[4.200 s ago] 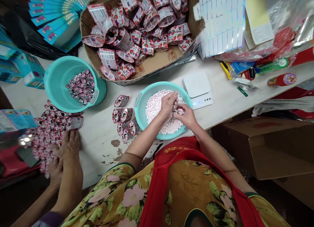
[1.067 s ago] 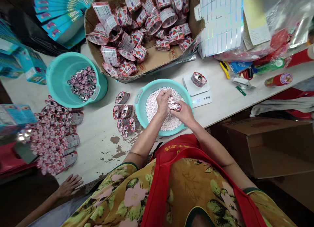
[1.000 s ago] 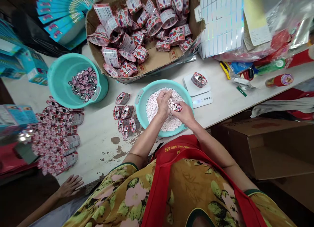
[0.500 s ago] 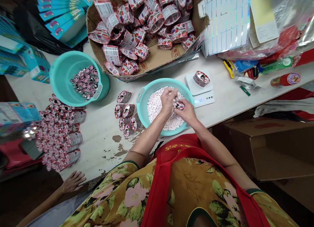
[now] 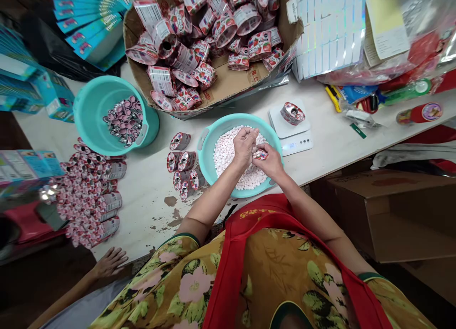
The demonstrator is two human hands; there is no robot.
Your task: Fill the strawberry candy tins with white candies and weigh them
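Note:
Over a turquoise basin [image 5: 204,160] of pale pink-white candies [image 5: 223,153], my two hands are close together. My right hand [image 5: 271,162] grips a small strawberry-printed container [image 5: 261,154], its opening turned toward the other hand. Curled fingers close my left hand [image 5: 245,147] around some pale candies, mostly hidden by the fingers. A similar container [image 5: 292,113] sits on a white digital scale [image 5: 297,145] just right of the basin. Several more open-topped containers [image 5: 186,161] stand in a group left of the basin.
A cardboard box [image 5: 228,89] of printed containers lies behind the basin. On the left are a turquoise bucket [image 5: 85,115] of small pink-and-silver caps and stacked containers [image 5: 87,196]. Sticker sheets [image 5: 327,30] lie at back right. Another person's hand [image 5: 111,261] rests near the table's left edge.
The pale candies by my left fingers show less now, and the fingers look more closed. My right hand keeps the container in nearly the same spot. The view has shifted slightly.

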